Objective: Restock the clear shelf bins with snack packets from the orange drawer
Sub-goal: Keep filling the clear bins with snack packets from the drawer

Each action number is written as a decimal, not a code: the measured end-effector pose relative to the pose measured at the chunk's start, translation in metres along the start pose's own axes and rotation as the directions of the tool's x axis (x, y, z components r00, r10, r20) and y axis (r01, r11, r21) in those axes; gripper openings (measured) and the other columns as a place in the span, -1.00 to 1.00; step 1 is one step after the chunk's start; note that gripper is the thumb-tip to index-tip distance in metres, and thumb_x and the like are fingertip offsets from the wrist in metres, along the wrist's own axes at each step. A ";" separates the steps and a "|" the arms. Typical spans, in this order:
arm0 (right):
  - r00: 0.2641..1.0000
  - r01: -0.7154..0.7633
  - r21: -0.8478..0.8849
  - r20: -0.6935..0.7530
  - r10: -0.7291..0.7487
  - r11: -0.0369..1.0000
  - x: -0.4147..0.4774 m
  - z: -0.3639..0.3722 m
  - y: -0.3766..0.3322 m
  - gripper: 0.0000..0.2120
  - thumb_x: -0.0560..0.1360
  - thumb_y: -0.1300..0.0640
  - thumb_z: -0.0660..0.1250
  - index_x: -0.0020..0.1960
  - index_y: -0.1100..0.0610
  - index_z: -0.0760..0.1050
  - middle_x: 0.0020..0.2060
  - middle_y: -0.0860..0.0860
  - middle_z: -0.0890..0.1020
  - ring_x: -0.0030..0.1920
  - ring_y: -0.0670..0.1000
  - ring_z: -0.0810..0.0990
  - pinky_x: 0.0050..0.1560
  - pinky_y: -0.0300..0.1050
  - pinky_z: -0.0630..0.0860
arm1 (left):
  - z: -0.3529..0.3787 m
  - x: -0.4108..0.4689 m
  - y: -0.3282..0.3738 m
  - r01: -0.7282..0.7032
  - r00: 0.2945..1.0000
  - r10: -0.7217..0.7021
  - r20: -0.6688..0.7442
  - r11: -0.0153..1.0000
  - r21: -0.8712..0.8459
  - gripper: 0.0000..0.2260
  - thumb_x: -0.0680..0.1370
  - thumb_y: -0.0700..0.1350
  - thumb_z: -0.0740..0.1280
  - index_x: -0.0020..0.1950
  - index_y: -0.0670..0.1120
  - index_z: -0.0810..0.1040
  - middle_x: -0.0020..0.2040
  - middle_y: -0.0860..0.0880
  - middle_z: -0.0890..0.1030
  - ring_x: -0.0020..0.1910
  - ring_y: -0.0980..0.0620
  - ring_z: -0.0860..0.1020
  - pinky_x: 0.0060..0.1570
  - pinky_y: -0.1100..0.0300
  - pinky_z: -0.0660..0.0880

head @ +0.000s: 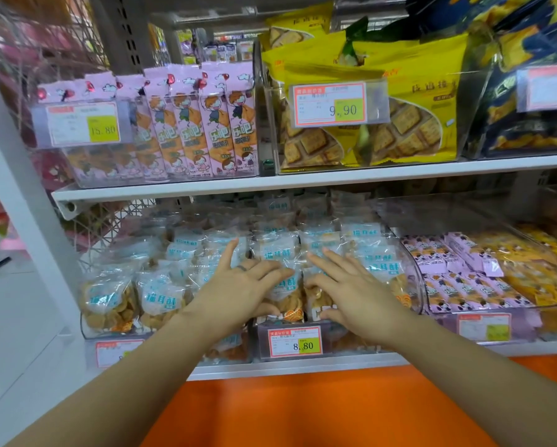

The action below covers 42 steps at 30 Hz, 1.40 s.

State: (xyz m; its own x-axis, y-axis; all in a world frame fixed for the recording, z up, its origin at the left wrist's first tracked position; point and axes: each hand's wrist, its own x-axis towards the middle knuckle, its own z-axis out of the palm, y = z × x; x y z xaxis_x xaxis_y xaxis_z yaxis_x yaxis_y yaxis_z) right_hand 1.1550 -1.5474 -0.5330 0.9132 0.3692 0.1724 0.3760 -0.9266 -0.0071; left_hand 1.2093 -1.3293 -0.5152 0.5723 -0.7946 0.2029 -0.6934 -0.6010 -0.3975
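On the lower shelf stands a clear bin [416, 285] packed with clear snack packets [277, 250] bearing blue-and-white labels and holding round golden biscuits. My left hand [238, 285], a ring on one finger, lies flat with fingers spread on the front packets, its thumb under one packet's lower edge. Beside it my right hand [351, 291] presses on the neighbouring packets with straight fingers. A second clear bin [87, 330] to the left holds the same packets. The orange drawer front [335, 408] fills the bottom of the view, below my forearms.
A price tag reading 8.80 [295, 342] hangs on the bin front. Purple packets [458, 275] and yellow ones [528, 269] fill bins to the right. The upper shelf [303, 180] carries pink packets [199, 124] and yellow biscuit bags [409, 124]. A white upright [22, 204] stands left.
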 end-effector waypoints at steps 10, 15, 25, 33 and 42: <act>0.984 -0.057 0.059 -0.166 0.066 0.997 0.039 -0.036 -0.017 -0.68 0.62 0.04 0.12 0.36 -0.09 0.40 0.33 -0.13 0.44 0.33 -0.02 0.29 0.32 -0.04 0.15 | 0.003 -0.021 0.002 0.090 0.985 -0.101 -0.140 0.992 -0.083 -0.53 0.35 0.29 0.32 0.16 0.10 0.58 0.14 0.01 0.58 0.13 -0.04 0.59 0.28 -0.42 0.15; 0.986 -0.120 -0.027 -0.117 0.116 0.992 0.069 -0.030 -0.022 -0.72 0.56 -0.02 0.25 0.26 -0.05 0.47 0.22 -0.05 0.50 0.24 0.04 0.34 0.24 0.01 0.24 | 0.005 -0.020 0.008 0.122 0.982 -0.133 -0.137 0.989 -0.087 -0.43 0.18 0.19 0.56 0.15 0.08 0.59 0.08 0.02 0.60 0.10 -0.05 0.60 0.23 -0.38 0.09; 0.986 -0.139 0.152 -0.076 0.152 0.979 0.084 -0.022 -0.018 -0.91 0.51 -0.03 0.32 -0.17 -0.11 0.51 -0.18 -0.15 0.53 0.01 -0.02 0.44 0.21 0.00 0.30 | 0.009 -0.012 0.013 0.079 0.991 -0.077 -0.108 0.997 0.011 -0.32 0.16 0.13 0.60 0.20 0.03 0.45 0.07 -0.02 0.58 0.05 -0.11 0.58 0.27 -0.37 0.13; 0.956 -0.187 0.331 -0.156 0.249 0.925 0.075 -0.016 -0.022 -0.85 0.56 -0.02 0.26 0.01 -0.05 0.59 -0.05 -0.14 0.62 -0.08 -0.12 0.28 0.06 -0.15 0.18 | 0.000 -0.006 0.012 0.033 0.999 -0.031 -0.020 0.998 0.059 -0.35 0.16 0.14 0.61 0.14 0.02 0.42 0.06 -0.04 0.55 -0.16 -0.01 0.60 0.24 -0.41 0.27; 0.962 -0.081 0.049 -0.258 0.091 0.996 0.012 -0.030 -0.003 -0.47 0.52 -0.21 0.01 0.37 -0.01 0.40 0.35 -0.03 0.43 0.38 0.05 0.34 0.46 0.08 0.08 | -0.025 -0.003 0.021 0.250 0.966 -0.243 0.089 0.966 -0.069 -0.65 0.60 -0.11 0.23 0.35 0.09 0.24 0.46 -0.03 0.11 0.43 -0.06 0.28 0.26 -0.31 -0.44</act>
State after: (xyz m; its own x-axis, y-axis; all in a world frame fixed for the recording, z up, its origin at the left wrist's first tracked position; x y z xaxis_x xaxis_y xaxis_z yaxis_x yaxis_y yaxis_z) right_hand 1.1598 -1.5428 -0.5012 0.8718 0.2525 0.4198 0.3081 -0.9488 -0.0691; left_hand 1.1821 -1.3422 -0.5015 0.7604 -0.6135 0.2129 -0.5571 -0.7848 -0.2717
